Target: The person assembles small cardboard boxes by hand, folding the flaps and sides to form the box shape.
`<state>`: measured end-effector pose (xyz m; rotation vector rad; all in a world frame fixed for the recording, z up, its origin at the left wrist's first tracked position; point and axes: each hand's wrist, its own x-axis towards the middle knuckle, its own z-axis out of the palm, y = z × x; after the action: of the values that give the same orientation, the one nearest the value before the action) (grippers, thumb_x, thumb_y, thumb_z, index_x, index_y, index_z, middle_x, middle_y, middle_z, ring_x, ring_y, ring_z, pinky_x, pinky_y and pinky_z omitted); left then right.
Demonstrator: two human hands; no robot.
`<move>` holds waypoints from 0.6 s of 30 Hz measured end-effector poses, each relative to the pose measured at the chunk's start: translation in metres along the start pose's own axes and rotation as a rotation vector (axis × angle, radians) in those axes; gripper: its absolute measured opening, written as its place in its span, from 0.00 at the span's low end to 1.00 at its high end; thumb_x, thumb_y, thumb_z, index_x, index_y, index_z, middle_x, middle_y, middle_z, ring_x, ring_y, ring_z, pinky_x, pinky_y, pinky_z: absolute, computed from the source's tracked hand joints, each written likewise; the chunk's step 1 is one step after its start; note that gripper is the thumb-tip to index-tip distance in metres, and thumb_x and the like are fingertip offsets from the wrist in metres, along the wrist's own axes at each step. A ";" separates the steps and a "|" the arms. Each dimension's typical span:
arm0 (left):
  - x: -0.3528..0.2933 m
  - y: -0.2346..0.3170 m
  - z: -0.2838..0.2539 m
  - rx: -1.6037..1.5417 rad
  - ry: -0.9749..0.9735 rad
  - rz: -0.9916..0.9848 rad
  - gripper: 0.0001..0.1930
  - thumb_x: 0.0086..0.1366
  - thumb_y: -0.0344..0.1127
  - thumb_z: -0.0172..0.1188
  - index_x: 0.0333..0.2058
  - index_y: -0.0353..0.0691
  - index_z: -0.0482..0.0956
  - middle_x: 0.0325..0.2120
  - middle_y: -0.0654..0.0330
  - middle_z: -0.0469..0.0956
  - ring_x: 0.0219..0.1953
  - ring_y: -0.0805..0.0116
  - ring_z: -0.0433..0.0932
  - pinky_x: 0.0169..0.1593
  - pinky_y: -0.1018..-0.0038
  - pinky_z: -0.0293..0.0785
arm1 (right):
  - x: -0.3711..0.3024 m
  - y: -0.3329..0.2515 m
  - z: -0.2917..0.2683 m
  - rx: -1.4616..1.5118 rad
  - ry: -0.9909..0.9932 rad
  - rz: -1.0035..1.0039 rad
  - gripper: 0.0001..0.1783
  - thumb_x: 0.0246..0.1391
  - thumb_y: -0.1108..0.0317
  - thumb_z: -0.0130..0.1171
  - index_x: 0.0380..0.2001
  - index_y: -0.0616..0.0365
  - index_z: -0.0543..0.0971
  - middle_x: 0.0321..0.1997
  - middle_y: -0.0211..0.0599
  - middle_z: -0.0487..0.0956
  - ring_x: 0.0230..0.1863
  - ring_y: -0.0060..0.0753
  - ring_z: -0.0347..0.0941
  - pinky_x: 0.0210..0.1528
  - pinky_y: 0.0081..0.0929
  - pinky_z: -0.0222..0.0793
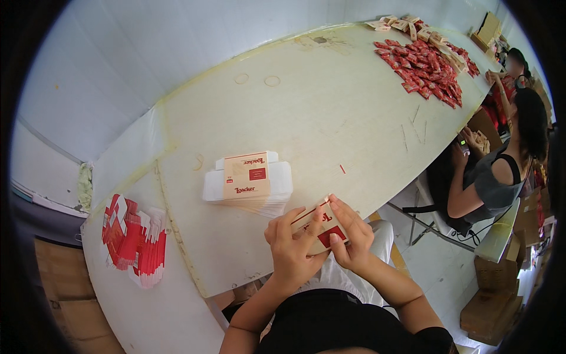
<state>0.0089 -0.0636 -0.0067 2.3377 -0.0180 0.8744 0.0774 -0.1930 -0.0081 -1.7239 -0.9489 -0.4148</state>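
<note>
A cream carton with a red panel point(328, 236) is between my two hands, above the table's near edge. My left hand point(295, 248) grips its left side, with the fingers bent over the top face. On the opposite side, my right hand point(352, 235) has its thumb by the red panel and its fingers along the far edge. The carton's underside is hidden. Just beyond my left hand lies a stack of flat, unfolded cream cartons point(246, 177) with white flaps.
Flat red-and-white cartons point(134, 242) lie in stacks at the left. A heap of red packets point(424, 69) covers the far right, beside cream cartons point(448, 53). Rubber bands point(272, 81) and a small red strip point(342, 169) are on the table point(236, 124). A co-worker point(486, 183) sits at right.
</note>
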 end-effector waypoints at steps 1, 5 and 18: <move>0.000 0.000 -0.001 0.013 -0.018 0.002 0.40 0.37 0.36 0.73 0.55 0.48 0.74 0.48 0.53 0.68 0.46 0.55 0.68 0.51 0.61 0.60 | 0.001 0.001 0.000 0.017 -0.015 0.010 0.27 0.46 0.76 0.57 0.53 0.72 0.71 0.56 0.63 0.72 0.54 0.53 0.73 0.53 0.34 0.71; 0.013 0.002 -0.002 0.079 -0.077 0.056 0.40 0.37 0.36 0.74 0.55 0.47 0.74 0.48 0.52 0.68 0.47 0.53 0.67 0.52 0.59 0.60 | 0.007 0.003 -0.010 0.084 -0.029 0.057 0.28 0.48 0.76 0.56 0.56 0.70 0.69 0.60 0.62 0.68 0.59 0.53 0.69 0.58 0.36 0.67; 0.038 -0.077 -0.021 -0.023 -0.284 -0.002 0.50 0.43 0.60 0.71 0.60 0.37 0.64 0.61 0.41 0.55 0.63 0.41 0.54 0.61 0.44 0.50 | 0.100 0.163 -0.121 0.659 -0.076 1.086 0.20 0.62 0.50 0.44 0.51 0.47 0.68 0.42 0.35 0.76 0.32 0.27 0.75 0.33 0.29 0.73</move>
<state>0.0433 0.0168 -0.0151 2.4204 -0.1436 0.5323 0.2853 -0.2817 0.0003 -1.3792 -0.0572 0.6170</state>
